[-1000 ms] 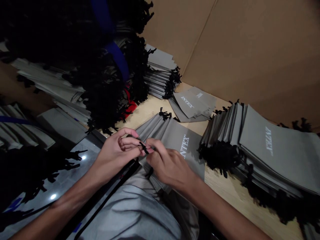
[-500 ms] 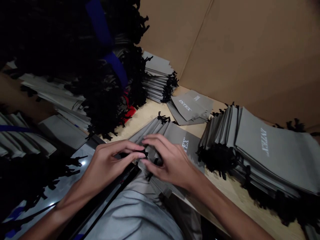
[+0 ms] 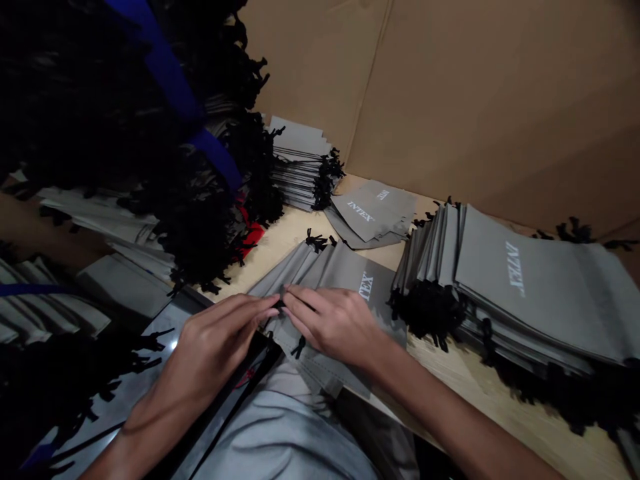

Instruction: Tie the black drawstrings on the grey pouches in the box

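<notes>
- Black cord, pinched by left hand and right hand
- Grey bags under right hand
- Big stack at three o'clock, small stack at twelve

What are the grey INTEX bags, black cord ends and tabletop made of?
Grey INTEX bags: matte fabric, possibly nonwoven; soft folds and dashed seams. Black cord ends: probably soft textile, dull and knotted. Tabletop: wood or laminate; pale, low-sheen, faintly grained.
</notes>
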Motion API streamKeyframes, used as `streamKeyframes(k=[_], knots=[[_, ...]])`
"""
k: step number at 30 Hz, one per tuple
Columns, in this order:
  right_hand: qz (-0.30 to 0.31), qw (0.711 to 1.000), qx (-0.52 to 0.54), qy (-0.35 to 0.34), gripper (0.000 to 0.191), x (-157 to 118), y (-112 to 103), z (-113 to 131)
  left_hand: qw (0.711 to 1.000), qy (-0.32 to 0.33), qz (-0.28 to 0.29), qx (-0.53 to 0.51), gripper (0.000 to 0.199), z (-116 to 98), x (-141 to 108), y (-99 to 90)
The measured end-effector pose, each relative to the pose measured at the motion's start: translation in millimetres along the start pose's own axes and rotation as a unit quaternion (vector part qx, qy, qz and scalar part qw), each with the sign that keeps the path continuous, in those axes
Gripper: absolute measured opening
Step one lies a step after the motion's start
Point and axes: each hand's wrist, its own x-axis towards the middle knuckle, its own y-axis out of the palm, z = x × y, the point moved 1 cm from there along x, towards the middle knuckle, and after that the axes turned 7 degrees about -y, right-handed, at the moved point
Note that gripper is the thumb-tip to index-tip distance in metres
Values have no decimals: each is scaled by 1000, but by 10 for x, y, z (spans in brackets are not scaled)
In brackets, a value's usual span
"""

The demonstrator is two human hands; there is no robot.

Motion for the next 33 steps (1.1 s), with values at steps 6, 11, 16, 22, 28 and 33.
streamKeyframes(k=[6,11,16,22,28,33], knots=[[45,999,-19,-19,23,-29,-4,-6,997,-69,5,-40,24,9,19,-52],[42,999,-22,-14,22,-24,-26,-5,996,-78,9,-35,21,-9,39,-38],[21,998,-49,-30,26,-12,-35,11,999,-47,-5,-19,29,4,-14,87],[32,998,-52,-33,27,-15,-26,32,998,-51,-37,6,20,-46,-50,131],[21,997,-55,-42,31,-25,-21,10,991,-132,0,-18,12,-112,35,60],[8,998,-44,-50,33,-45,-2,-13,974,-209,26,-87,10,-40,48,55]])
